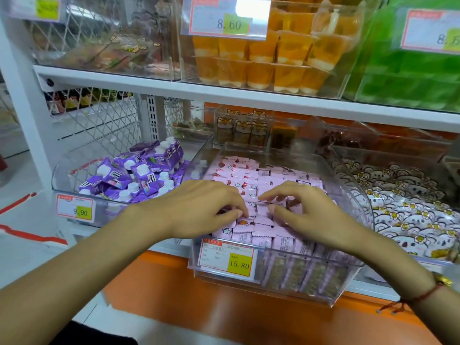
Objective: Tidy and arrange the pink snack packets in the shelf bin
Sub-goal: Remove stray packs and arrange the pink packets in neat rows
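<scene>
Both hands work on the pink snack packets in the clear shelf bin.
The left hand [199,207] and the right hand [306,210] rest on the pink snack packets [251,232], fingers curled and pinching packets between them; the clear shelf bin [343,272] lies under both hands, its 15.80 price tag [227,258] below them.

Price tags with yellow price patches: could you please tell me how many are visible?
5: upper-left corner, orange-cup bin, green bin, purple-pouch bin, pink-packet bin. Others may be hidden.
</scene>
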Tool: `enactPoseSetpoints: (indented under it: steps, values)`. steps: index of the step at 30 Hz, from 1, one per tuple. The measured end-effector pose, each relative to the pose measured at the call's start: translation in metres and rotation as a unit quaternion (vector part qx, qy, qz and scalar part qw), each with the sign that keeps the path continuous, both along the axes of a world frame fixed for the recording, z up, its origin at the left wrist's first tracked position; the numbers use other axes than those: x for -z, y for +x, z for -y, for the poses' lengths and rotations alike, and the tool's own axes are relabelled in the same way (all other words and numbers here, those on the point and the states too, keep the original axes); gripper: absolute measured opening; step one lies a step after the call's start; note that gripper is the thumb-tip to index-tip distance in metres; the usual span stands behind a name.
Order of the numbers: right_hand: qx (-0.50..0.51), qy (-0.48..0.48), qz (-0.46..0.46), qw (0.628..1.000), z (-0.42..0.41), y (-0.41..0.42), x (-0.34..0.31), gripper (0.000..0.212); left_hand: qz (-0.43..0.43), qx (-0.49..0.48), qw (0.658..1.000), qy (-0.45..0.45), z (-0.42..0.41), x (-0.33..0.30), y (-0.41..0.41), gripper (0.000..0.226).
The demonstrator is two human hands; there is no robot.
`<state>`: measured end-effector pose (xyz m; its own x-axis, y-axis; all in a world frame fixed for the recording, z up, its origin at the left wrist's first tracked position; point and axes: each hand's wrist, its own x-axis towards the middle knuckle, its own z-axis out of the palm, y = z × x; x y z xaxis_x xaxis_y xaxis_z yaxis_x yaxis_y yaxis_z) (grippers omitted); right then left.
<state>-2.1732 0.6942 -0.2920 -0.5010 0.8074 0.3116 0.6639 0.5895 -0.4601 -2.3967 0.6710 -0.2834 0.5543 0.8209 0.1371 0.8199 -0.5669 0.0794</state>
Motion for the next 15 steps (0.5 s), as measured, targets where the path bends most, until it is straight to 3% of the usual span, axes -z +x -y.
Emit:
enactPoseSetpoints:
  steps: [2, 6, 11, 15]
  values:
    - [-0.016, 0.013, 0.016, 1.000, 0.004, 0.002, 0.000, 0.023, 0.031, 0.004, 0.999, -0.022, 0.000, -0.002, -0.002, 0.027]
    - [-0.055, -0.014, 0.051, 0.997, 0.012, 0.001, 0.007, 0.041, 0.184, 0.025, 0.981, -0.049, 0.004, -0.006, -0.006, 0.024]
    - [-0.057, -0.058, 0.063, 0.995, 0.010, 0.002, 0.005, 0.039, 0.068, 0.027, 0.997, -0.030, 0.007, 0.003, -0.001, 0.031]
    - [-0.071, -0.079, 0.063, 0.992, 0.008, 0.001, 0.001, 0.036, 0.052, 0.027, 0.998, -0.017, 0.008, 0.002, 0.000, 0.026]
